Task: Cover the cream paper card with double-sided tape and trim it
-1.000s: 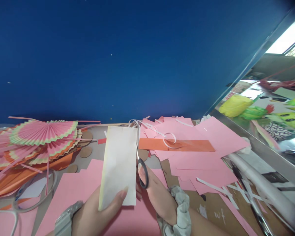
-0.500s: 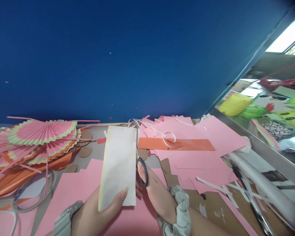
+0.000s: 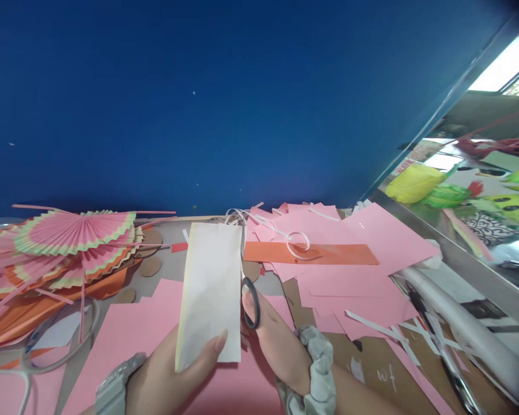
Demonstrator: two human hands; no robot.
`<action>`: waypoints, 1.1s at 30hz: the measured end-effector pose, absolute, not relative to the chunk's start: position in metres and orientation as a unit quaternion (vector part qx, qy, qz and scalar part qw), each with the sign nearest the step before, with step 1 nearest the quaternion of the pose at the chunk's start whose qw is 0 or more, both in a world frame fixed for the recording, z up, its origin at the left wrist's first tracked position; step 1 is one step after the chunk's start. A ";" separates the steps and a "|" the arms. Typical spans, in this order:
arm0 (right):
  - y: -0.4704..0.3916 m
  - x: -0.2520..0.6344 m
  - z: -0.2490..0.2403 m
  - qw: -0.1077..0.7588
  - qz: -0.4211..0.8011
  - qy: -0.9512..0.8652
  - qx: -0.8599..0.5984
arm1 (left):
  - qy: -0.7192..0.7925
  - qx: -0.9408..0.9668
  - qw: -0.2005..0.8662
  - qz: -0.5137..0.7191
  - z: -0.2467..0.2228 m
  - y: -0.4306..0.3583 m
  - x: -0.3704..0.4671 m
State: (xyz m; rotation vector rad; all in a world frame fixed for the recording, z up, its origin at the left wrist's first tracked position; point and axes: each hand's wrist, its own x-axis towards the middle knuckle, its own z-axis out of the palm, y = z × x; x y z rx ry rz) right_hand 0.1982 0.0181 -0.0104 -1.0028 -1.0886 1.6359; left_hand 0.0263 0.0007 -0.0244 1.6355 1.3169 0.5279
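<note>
A white rectangular sheet of paper (image 3: 211, 282) with a pale yellow left edge stands upright in my left hand (image 3: 185, 357). My left thumb presses on its lower front; the other fingers are hidden behind it. My right hand (image 3: 272, 340) is closed on a pair of scissors (image 3: 256, 305), thumb through one dark loop. Their blades run up along the paper's right edge, partly hidden by it. An orange paper strip (image 3: 328, 253) lies just right of the blades, on pink sheets (image 3: 346, 282). More pink paper (image 3: 116, 340) spreads beneath my left hand.
Folded pink, green and orange paper fans (image 3: 78, 233) are piled at the left, near a clear tape ring (image 3: 95, 323). A blue panel (image 3: 199, 115) rises behind the table. A metal-handled tool (image 3: 454, 369) and a white roll (image 3: 462, 334) lie at the right.
The white paper has shifted very slightly to the right in my left hand. My right hand and the scissors stay almost in place at its right edge.
</note>
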 end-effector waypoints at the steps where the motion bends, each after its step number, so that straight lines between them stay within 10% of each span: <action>1: 0.018 0.199 -0.009 0.442 0.662 -0.447 -0.409 | 0.539 0.667 0.468 0.213 -0.025 0.001 0.026; 33: 0.022 0.199 -0.019 0.419 0.707 -0.428 -0.375 | 0.548 0.661 0.458 0.229 -0.026 -0.002 0.028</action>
